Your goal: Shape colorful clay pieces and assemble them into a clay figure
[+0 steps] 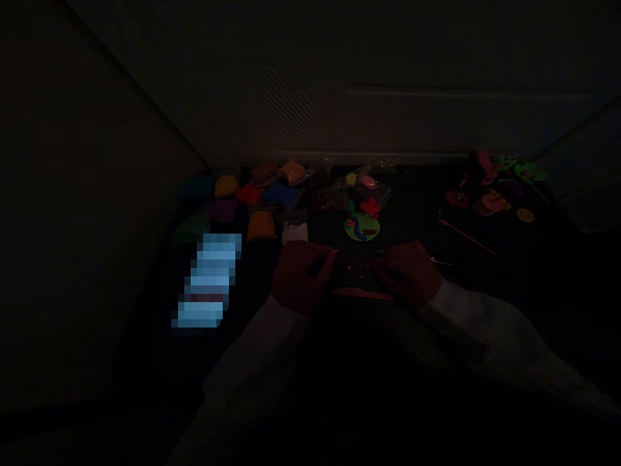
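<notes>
The scene is very dark. My left hand (298, 278) is curled and pinches a thin pink stick-like tool (328, 255) whose tip points right. My right hand (410, 272) rests with fingers bent down on a dark work surface (359, 275) that carries small pink dots. A flat pink strip (361, 294) lies just below and between both hands. What the right fingers hold, if anything, is hidden. Beyond the hands sits a round green disc (362, 228) with blue and red clay pieces on it.
Several bags of coloured clay (262, 194) lie at the back left, clear packets (361, 184) in the middle. Finished clay figures (492, 188) stand at the back right beside a long pink stick (468, 237). A blurred glowing screen (208, 281) lies at left. A wall runs behind.
</notes>
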A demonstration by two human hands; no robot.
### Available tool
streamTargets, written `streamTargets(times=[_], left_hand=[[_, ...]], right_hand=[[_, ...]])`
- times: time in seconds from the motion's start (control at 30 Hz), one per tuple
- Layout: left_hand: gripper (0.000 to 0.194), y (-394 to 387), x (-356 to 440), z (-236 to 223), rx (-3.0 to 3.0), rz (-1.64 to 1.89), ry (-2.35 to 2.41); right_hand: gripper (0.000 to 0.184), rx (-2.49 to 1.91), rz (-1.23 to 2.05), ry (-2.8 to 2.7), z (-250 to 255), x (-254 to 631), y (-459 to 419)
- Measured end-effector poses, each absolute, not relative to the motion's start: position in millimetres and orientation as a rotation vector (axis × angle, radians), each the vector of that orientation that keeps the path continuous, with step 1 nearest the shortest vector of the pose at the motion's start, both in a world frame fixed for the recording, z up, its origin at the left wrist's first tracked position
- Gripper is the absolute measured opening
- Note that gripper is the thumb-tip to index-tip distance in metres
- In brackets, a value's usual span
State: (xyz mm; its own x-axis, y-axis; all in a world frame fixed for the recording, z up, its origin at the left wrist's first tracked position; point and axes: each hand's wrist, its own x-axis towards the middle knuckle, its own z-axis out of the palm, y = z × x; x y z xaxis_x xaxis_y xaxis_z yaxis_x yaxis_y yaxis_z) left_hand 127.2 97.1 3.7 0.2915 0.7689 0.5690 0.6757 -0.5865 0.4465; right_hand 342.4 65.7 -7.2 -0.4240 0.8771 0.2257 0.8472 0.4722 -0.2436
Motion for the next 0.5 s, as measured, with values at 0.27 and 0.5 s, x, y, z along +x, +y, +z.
streamTargets(times=[0.27, 0.5], left_hand=[[0.011, 97.2, 127.0, 2.0, 2.402, 1.154, 1.37], [0.012, 97.1, 127.1, 2.9, 2.411, 1.12, 1.395]], right_hand=[[0.019, -1.529, 0.207, -2.334, -4.1, 340.4, 66.2], [0.023, -1.49, 0.289, -2.318, 0.0, 341.6, 64.1]])
